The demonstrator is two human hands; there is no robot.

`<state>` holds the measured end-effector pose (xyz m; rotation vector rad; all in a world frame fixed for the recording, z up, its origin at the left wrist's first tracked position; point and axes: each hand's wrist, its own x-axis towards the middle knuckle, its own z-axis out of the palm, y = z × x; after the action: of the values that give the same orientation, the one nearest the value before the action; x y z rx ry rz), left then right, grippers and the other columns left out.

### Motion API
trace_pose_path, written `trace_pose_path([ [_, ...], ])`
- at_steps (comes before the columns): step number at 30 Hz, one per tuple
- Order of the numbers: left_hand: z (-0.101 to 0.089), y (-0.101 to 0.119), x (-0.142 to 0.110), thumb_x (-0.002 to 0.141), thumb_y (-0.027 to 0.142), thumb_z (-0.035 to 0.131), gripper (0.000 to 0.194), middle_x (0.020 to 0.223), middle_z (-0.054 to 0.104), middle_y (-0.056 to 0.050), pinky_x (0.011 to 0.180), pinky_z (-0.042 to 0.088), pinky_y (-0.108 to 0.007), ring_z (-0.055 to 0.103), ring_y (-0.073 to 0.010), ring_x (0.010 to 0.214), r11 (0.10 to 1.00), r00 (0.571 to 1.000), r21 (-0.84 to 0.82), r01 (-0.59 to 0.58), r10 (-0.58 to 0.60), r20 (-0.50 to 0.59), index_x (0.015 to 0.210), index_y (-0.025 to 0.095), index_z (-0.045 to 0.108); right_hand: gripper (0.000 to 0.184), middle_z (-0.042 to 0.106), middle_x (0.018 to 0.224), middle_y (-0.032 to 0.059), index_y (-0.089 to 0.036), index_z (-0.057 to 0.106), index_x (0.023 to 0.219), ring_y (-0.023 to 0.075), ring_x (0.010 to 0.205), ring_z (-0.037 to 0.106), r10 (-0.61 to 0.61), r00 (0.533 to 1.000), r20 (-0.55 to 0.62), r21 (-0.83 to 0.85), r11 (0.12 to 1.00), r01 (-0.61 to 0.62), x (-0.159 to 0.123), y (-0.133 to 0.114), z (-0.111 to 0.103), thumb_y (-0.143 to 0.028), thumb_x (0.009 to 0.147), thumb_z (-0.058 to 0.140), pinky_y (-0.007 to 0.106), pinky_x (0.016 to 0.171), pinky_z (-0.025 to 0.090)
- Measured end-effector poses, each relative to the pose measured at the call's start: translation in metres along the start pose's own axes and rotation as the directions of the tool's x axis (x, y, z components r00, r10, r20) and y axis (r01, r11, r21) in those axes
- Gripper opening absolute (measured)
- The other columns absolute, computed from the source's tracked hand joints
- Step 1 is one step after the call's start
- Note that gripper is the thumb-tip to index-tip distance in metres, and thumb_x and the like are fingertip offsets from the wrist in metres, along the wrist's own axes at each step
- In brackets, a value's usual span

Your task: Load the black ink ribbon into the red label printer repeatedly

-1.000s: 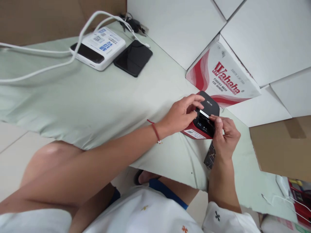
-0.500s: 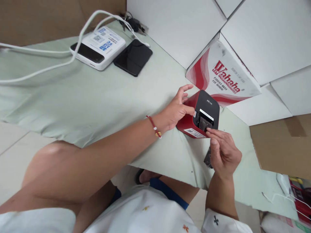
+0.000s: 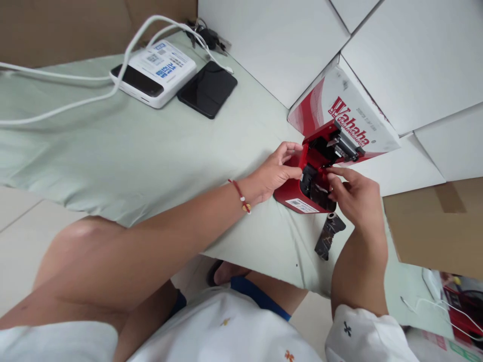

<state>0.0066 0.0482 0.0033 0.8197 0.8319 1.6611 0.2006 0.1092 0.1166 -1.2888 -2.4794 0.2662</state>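
Nearest the camera are the person's white shirt (image 3: 222, 329) and the 2 bare forearms, which reach forward over the pale green cloth (image 3: 226, 146). A red bracelet (image 3: 237, 190) encircles the left wrist.

A dark patterned strip (image 3: 327, 239) lies on the cloth, just in front of the red machine (image 3: 290, 195). The machine stands on the cloth between the 2 hands, its white label (image 3: 302, 205) toward the person. Its lid (image 3: 325, 142) is raised and tilted toward the carton behind, exposing black parts inside.

Left hand (image 3: 281, 171): thumb and fingers apart, resting against the machine's left side. Right hand (image 3: 356, 196): thumb and index finger close together at the right edge of the opening. Whether they pinch anything cannot be told.

Directly behind the lid is 1 white and red carton (image 3: 352, 103), lettered "Wahaha". To its right is a brown cardboard box (image 3: 418, 231).

Farther back, at the left, a black phone (image 3: 207, 90) lies beside a white device (image 3: 177, 60) with a black front panel. A white cable (image 3: 128, 48) arches over the device. Keys (image 3: 207, 37) lie beyond, near the white panels (image 3: 275, 45).
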Motion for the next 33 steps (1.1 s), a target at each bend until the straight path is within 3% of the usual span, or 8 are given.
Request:
trace_pose_path([
  [3, 0.005, 0.005, -0.002, 0.067, 0.016, 0.068, 0.053, 0.151, 0.062, -0.008, 0.112, 0.055, -0.04, 0.055, -0.0256, 0.148, 0.999, 0.999, -0.046, 0.03, -0.03, -0.011, 0.117, 0.029, 0.055, 0.036, 0.084, 0.097, 0.0077, -0.023, 0.085, 0.124, 0.0222, 0.072, 0.073, -0.019, 0.976, 0.216, -0.239, 0.968, 0.071, 0.035, 0.005, 0.005, -0.032, 0.093, 0.069, 0.037, 0.074, 0.056],
  [6, 0.007, 0.008, -0.003, 0.066, 0.015, 0.067, 0.049, 0.146, 0.064, -0.007, 0.104, 0.056, -0.036, 0.06, -0.0235, 0.137, 0.995, 0.997, -0.081, 0.064, -0.067, -0.031, 0.112, 0.027, 0.057, 0.041, 0.084, 0.112, 0.0108, -0.024, 0.085, 0.126, 0.0271, 0.089, 0.075, -0.006, 0.946, 0.323, -0.422, 0.894, 0.15, 0.054, 0.006, 0.014, -0.029, 0.087, 0.075, 0.037, 0.077, 0.054],
  [12, 0.01, 0.009, -0.003, 0.062, 0.013, 0.067, 0.049, 0.126, 0.065, -0.003, 0.094, 0.052, -0.031, 0.061, -0.0181, 0.114, 0.986, 0.996, -0.148, 0.073, -0.079, -0.036, 0.108, 0.025, 0.059, 0.042, 0.082, 0.119, 0.0147, -0.023, 0.084, 0.129, 0.03, 0.095, 0.076, 0.049, 0.933, 0.356, -0.53, 0.833, 0.158, 0.06, -0.001, 0.02, -0.032, 0.089, 0.074, 0.036, 0.076, 0.05],
  [16, 0.009, 0.011, -0.003, 0.062, 0.01, 0.067, 0.047, 0.119, 0.066, -0.002, 0.095, 0.05, -0.03, 0.06, -0.0176, 0.113, 0.989, 0.997, -0.14, 0.056, -0.063, -0.044, 0.106, 0.024, 0.06, 0.044, 0.082, 0.123, 0.014, -0.021, 0.081, 0.133, 0.0283, 0.102, 0.075, -0.055, 0.918, 0.393, -0.466, 0.849, 0.25, 0.063, -0.009, 0.022, -0.026, 0.09, 0.072, 0.035, 0.081, 0.049],
  [21, 0.009, 0.012, -0.003, 0.065, 0.008, 0.067, 0.045, 0.121, 0.068, -0.002, 0.097, 0.052, -0.031, 0.062, -0.0178, 0.114, 0.993, 0.996, -0.099, 0.064, -0.07, -0.059, 0.107, 0.024, 0.061, 0.04, 0.084, 0.111, 0.0107, -0.022, 0.082, 0.127, 0.0243, 0.092, 0.073, 0.033, 0.92, 0.391, -0.485, 0.857, 0.175, 0.069, -0.013, 0.029, -0.024, 0.089, 0.071, 0.032, 0.076, 0.046],
  [27, 0.013, 0.015, -0.004, 0.064, 0.006, 0.068, 0.045, 0.113, 0.07, -0.001, 0.093, 0.054, -0.03, 0.064, -0.0167, 0.104, 0.985, 0.987, -0.125, 0.117, -0.13, -0.095, 0.105, 0.022, 0.06, 0.035, 0.082, 0.111, 0.0123, -0.016, 0.079, 0.114, 0.0252, 0.091, 0.072, -0.03, 0.979, 0.202, -0.267, 0.96, 0.085, 0.057, -0.008, 0.025, -0.024, 0.081, 0.075, 0.038, 0.084, 0.053],
  [30, 0.013, 0.018, -0.005, 0.065, 0.006, 0.069, 0.045, 0.108, 0.071, -0.001, 0.092, 0.056, -0.033, 0.065, -0.0175, 0.099, 0.981, 0.981, -0.126, 0.148, -0.161, -0.103, 0.106, 0.023, 0.06, 0.041, 0.081, 0.114, 0.0098, -0.019, 0.076, 0.118, 0.02, 0.078, 0.069, 0.041, 0.988, 0.148, 0.051, 0.998, -0.049, 0.031, -0.01, 0.004, -0.034, 0.08, 0.079, 0.036, 0.074, 0.054],
  [33, 0.013, 0.02, -0.006, 0.067, 0.008, 0.07, 0.045, 0.105, 0.071, 0.0, 0.09, 0.057, -0.036, 0.067, -0.0186, 0.093, 0.976, 0.978, -0.125, 0.179, -0.19, -0.087, 0.107, 0.024, 0.059, 0.049, 0.081, 0.107, 0.0053, -0.025, 0.077, 0.119, 0.0112, 0.06, 0.055, 0.125, 0.992, 0.031, 0.399, 0.908, -0.126, -0.003, 0.0, -0.03, -0.045, 0.075, 0.088, 0.028, 0.054, 0.041],
])
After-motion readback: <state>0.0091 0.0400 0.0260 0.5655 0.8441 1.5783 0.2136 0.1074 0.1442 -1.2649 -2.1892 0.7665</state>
